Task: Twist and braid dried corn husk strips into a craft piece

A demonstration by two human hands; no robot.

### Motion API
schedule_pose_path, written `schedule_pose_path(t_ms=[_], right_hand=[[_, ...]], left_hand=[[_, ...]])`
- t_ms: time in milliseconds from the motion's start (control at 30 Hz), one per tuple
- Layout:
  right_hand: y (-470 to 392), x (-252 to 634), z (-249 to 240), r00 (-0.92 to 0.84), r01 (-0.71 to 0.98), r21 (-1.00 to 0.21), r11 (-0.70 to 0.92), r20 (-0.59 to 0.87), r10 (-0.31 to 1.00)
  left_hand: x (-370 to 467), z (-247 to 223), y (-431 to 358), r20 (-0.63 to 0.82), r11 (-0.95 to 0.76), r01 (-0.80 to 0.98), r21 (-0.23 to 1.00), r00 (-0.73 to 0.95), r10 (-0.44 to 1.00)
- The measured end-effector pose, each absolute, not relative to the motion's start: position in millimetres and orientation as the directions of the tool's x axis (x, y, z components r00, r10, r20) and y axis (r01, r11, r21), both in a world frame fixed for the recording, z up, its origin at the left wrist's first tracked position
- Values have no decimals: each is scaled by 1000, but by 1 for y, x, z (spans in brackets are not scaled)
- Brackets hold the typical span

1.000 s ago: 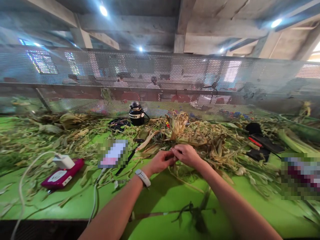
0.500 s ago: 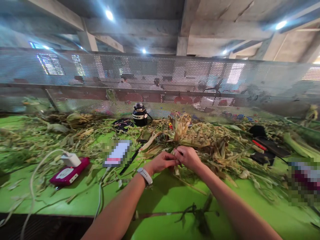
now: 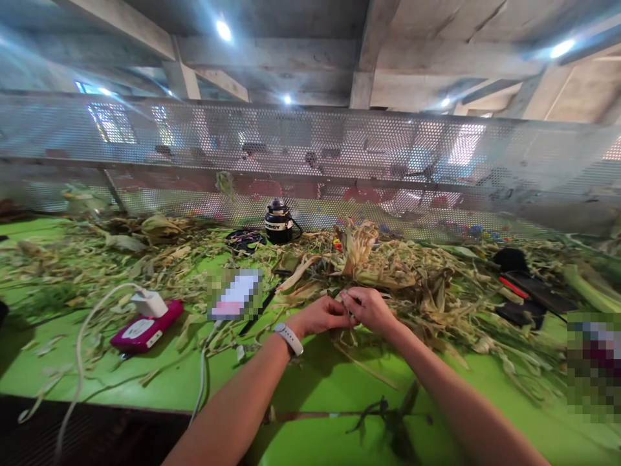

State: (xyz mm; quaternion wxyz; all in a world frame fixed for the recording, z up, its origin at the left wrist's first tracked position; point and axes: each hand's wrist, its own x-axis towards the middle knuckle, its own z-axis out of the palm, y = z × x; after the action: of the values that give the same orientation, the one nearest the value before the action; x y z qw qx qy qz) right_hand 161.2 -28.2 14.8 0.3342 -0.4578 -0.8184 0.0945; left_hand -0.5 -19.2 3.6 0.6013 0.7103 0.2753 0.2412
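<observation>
A magenta flat power bank [image 3: 145,331] lies on my bright green table [image 3: 145,382], a white plug [image 3: 149,302] on top; a black squat jar [image 3: 278,221] stands by the perforated metal screen [image 3: 310,162]; black flat cases with a red stripe [image 3: 531,294] lie at right.

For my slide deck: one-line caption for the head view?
Left hand and right hand meet over dried corn husks on a green table.
</observation>
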Motion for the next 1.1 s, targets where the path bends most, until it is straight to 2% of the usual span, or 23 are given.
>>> schedule_pose_path(t_ms=[100,167,233,333,533,667,733,800,867,1033,1100], right_hand=[[-30,168,27,-247,632,-609,479,428,869],[-30,175,36,-195,574,-718,393,346,918],[-29,181,41,-208,537,-778,325,251,945],[-27,184,41,-288,515,-789,336,211,934],[-29,172,34,-221,571,-700,428,371,902],[-30,171,36,-176,525,-770,363,318,931],[-28,175,38,-163,443,-838,320,276,947],[-24,181,41,-142,361,-892,271,235,962],[-21,189,43,-127,353,-907,231,198,972],[-18,196,42,-182,515,-820,249,179,967],[-19,197,44,-185,528,-806,267,198,963]], left_hand=[[2,4,-19,27,-46,5,999,743,669],[3,6,-19,86,-37,-84,996,714,694],[3,9,-19,131,-59,-129,990,665,735],[3,11,-19,118,-62,-112,992,613,781],[3,10,-18,78,-47,-73,996,519,851],[2,11,-18,81,-49,-78,996,490,868],[1,13,-18,82,-7,-171,985,440,894],[-2,17,-19,96,44,-359,932,363,927],[-6,22,-18,101,88,-540,837,311,945],[-16,33,-13,80,117,-735,667,227,971],[-20,35,-13,81,113,-785,609,204,976]])
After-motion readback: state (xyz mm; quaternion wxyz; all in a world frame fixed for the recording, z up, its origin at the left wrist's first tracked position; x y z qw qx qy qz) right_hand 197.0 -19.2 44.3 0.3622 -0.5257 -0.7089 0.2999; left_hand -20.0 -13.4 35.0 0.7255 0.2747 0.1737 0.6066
